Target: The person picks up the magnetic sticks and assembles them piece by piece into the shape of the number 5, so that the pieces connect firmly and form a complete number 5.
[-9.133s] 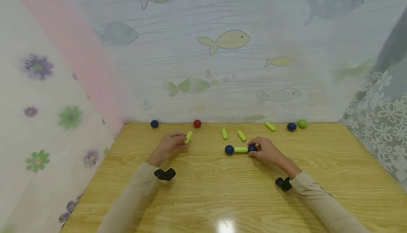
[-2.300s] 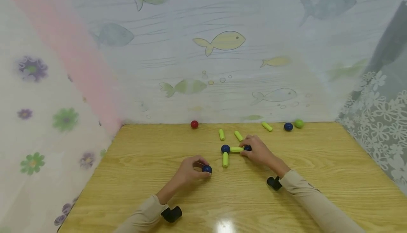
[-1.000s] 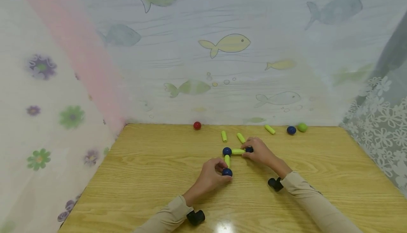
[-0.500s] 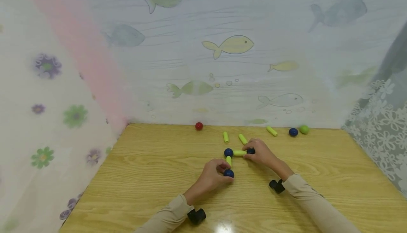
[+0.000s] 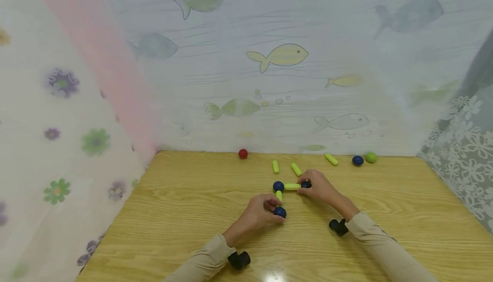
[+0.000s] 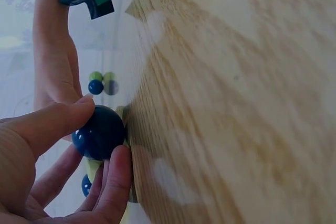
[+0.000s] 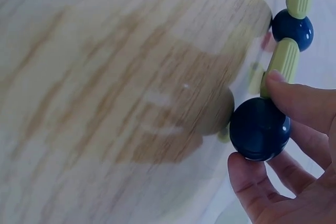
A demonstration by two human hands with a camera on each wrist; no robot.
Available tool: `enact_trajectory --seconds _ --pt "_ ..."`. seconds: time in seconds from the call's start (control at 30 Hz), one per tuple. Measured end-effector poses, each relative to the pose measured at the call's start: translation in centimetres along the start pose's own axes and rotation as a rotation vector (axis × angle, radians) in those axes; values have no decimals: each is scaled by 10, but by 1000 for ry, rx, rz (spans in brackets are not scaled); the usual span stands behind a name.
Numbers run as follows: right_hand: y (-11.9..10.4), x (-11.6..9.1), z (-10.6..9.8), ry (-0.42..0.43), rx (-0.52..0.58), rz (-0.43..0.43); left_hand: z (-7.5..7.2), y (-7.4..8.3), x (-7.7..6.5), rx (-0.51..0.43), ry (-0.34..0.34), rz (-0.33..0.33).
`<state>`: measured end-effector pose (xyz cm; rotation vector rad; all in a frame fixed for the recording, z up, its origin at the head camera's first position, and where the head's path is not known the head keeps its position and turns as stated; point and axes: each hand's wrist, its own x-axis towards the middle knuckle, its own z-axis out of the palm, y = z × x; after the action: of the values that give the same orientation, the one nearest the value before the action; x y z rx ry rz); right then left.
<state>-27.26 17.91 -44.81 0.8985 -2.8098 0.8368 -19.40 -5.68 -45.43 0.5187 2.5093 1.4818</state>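
Glossy dark-blue ball [image 5: 278, 186], two ridged lime-green rods [image 5: 292, 186] joined; matching end balls [image 6: 100, 132] pinched in my left hand [image 5: 257, 212] and right hand [image 5: 319, 187]. Unattached: three loose rods [image 5: 296, 169]; red, blue, green balls [image 5: 371, 157].

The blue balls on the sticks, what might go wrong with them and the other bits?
The corner ball might come off its sticks if the left fingers tug the front ball they hold. The right fingers, close to a loose stick, could knock it away. And the red ball, near the back edge of the table, might roll if bumped.
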Motion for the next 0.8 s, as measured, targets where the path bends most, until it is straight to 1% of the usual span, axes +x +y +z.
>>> enact_trajectory --seconds 0.2,0.4,0.57,0.8 --pt "1 -1 1 12 3 -10 2 -1 0 -10 5 -4" --pt "1 -1 3 3 14 17 1 -2 1 -2 -5 -3" --pt "0 -1 2 -14 18 41 -1 -2 2 -4 -30 -9" --pt "2 -1 0 -28 38 36 -10 -4 5 -23 -87 -30"
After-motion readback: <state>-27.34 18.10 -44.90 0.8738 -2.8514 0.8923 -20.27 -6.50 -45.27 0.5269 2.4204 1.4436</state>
